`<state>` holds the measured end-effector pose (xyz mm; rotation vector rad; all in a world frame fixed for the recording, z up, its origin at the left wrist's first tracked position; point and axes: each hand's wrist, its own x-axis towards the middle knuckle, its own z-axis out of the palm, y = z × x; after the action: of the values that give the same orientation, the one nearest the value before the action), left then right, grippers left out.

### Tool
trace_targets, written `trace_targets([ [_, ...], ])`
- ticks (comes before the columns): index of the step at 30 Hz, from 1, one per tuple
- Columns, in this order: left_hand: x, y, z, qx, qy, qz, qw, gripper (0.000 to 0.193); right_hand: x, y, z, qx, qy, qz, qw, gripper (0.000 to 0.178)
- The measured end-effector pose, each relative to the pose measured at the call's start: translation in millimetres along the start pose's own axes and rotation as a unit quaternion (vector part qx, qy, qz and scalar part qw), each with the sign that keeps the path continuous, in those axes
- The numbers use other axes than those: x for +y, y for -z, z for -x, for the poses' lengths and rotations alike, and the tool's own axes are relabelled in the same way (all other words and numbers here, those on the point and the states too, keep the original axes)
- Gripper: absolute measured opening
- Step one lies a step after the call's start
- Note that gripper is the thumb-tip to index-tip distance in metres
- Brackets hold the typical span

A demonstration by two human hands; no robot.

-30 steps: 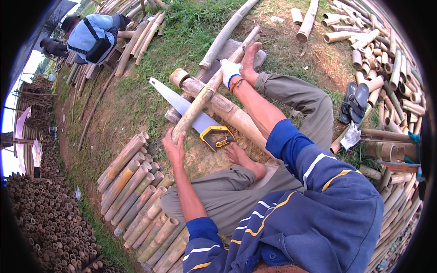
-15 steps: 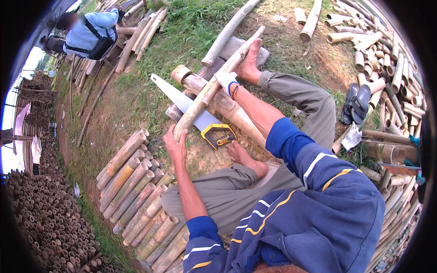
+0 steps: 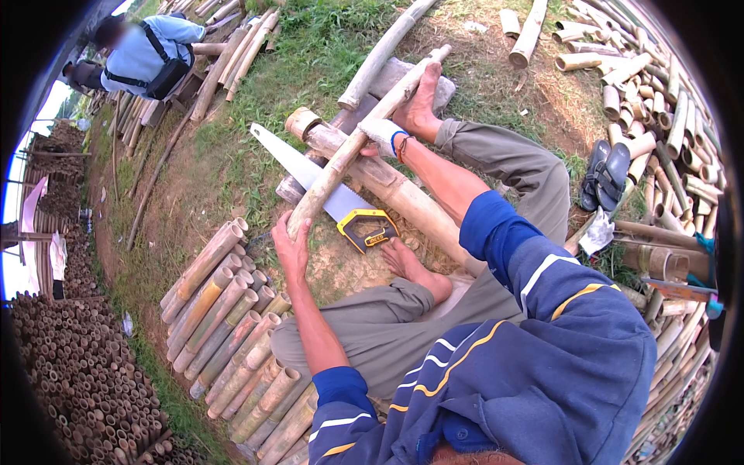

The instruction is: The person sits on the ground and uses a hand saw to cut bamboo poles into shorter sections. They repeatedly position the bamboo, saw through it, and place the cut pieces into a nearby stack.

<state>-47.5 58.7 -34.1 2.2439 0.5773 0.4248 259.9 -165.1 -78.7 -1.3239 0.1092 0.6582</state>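
A long bamboo pole (image 3: 335, 172) slants across in front of me. Its near end lies in my left hand (image 3: 292, 246), whose fingers and thumb close around it. Farther up, my right hand (image 3: 380, 133), in a white glove, wraps over the same pole; part of its grip is hidden. Beneath the pole, a thicker bamboo log (image 3: 409, 203) lies crosswise. A hand saw (image 3: 358, 222) with a yellow and black handle rests under the pole, its blade pointing to the far left. My bare right foot (image 3: 420, 105) is beside the pole's far end.
Cut bamboo lengths (image 3: 240, 341) are stacked at my left. More pieces (image 3: 673, 116) are heaped on the right, near black sandals (image 3: 604, 177). Another pole (image 3: 387, 54) lies beyond on the grass. A person in light blue (image 3: 151, 58) is at far left.
The view has shifted slightly. My gloved right hand has turned a little on the pole, and a fingertip now shows below it. The saw stays under the pole.
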Motion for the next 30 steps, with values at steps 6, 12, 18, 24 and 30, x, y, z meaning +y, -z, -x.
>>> trace_targets([
  [6, 12, -4, -10, -0.028, -0.008, 0.004, 1.000, 0.063, -19, 8, 26, 0.066, -0.034, 0.098, 0.992, 0.051],
  [12, 12, -4, -15, -0.034, -0.025, 0.011, 0.999, 0.061, -7, 0, 24, 0.073, -0.046, 0.026, 0.996, 0.049],
  [18, -3, 5, -33, -0.067, -0.040, 0.041, 0.996, 0.061, -1, -13, 20, 0.042, -0.052, -0.015, 0.998, 0.050],
  [24, 9, 21, -57, -0.168, 0.065, 0.059, 0.982, 0.064, 6, -27, 20, 0.087, -0.026, -0.002, 0.996, 0.051],
  [30, 5, 27, -66, -0.172, 0.041, -0.031, 0.984, 0.066, 7, -37, 29, 0.099, 0.029, 0.059, 0.993, 0.097],
])
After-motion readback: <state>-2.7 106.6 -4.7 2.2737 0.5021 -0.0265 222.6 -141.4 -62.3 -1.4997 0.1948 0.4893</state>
